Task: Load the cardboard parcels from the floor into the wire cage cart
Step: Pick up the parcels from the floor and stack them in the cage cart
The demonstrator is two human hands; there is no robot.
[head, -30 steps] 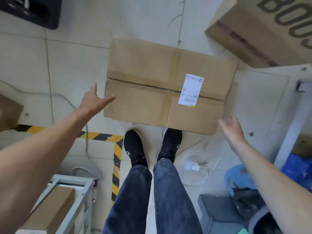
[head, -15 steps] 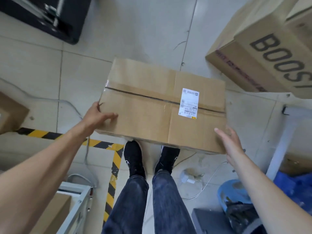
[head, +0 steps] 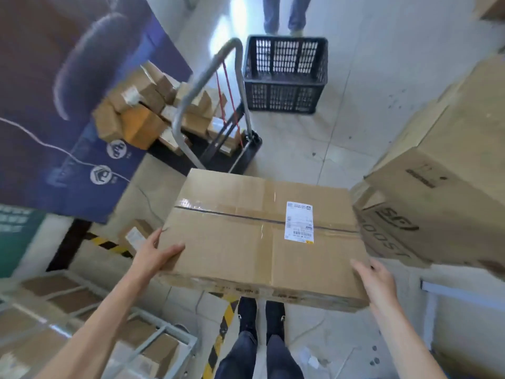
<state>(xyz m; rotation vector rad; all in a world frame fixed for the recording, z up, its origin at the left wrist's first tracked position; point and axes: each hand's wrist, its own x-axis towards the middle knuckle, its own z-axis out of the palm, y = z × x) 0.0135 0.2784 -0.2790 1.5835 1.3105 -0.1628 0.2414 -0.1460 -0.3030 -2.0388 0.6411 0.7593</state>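
Note:
A wide flat cardboard parcel (head: 246,242) with a white shipping label and clear tape hangs in the air in front of me, above my shoes. My left hand (head: 154,254) grips its left near edge, thumb on top. My right hand (head: 375,280) presses against its right near corner. The wire cage cart (head: 175,335) stands at the lower left, with brown parcels (head: 68,299) inside it.
A large printed carton (head: 437,187) stands close on the right. Ahead, a hand trolley (head: 218,138) piled with small boxes, then a black plastic crate (head: 285,75) and a person's legs (head: 284,12). A small parcel (head: 135,236) lies by yellow-black floor tape (head: 218,340).
Both hands closed onto the parcel's sides and lifted it off the floor. My head has tilted up, so the trolley, crate and cage cart came into view.

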